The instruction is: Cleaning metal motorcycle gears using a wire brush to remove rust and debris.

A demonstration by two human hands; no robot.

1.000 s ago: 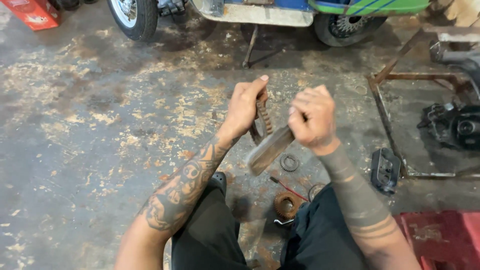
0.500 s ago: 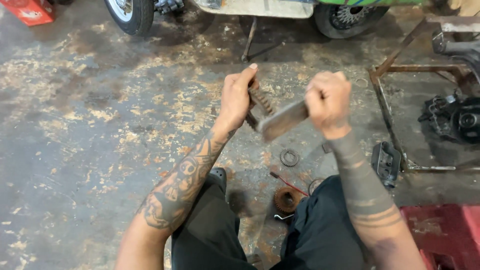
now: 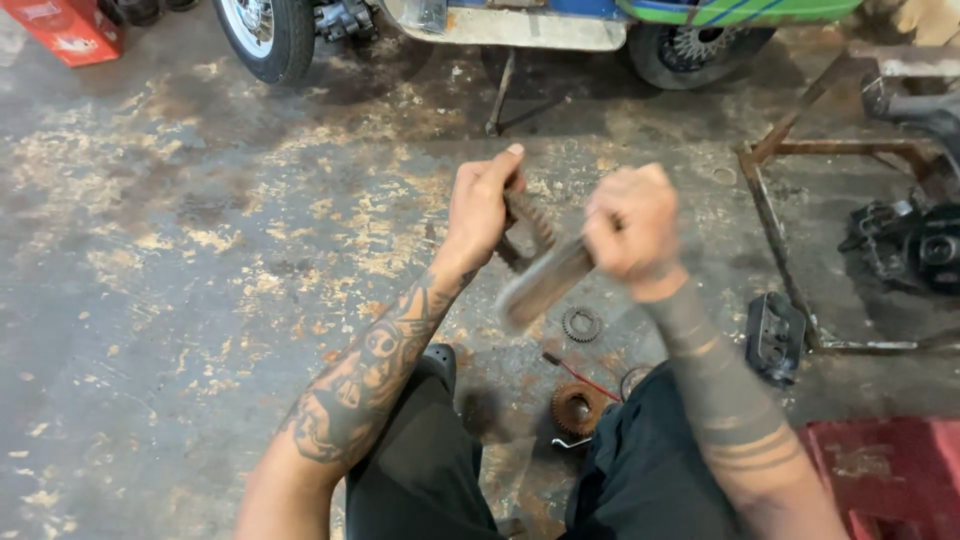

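Head view | left hand [image 3: 482,212] – fist round toothed gear [image 3: 527,222] | right hand [image 3: 627,222] – clenched on brush [image 3: 545,284]

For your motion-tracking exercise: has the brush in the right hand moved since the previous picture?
Yes. The brush has swung down, its free end now closer to the small gear on the floor.

Small gear [image 3: 581,324] lies on floor [image 3: 180,300] ahead of larger gear [image 3: 576,408]; metal frame [image 3: 790,290] stands right.
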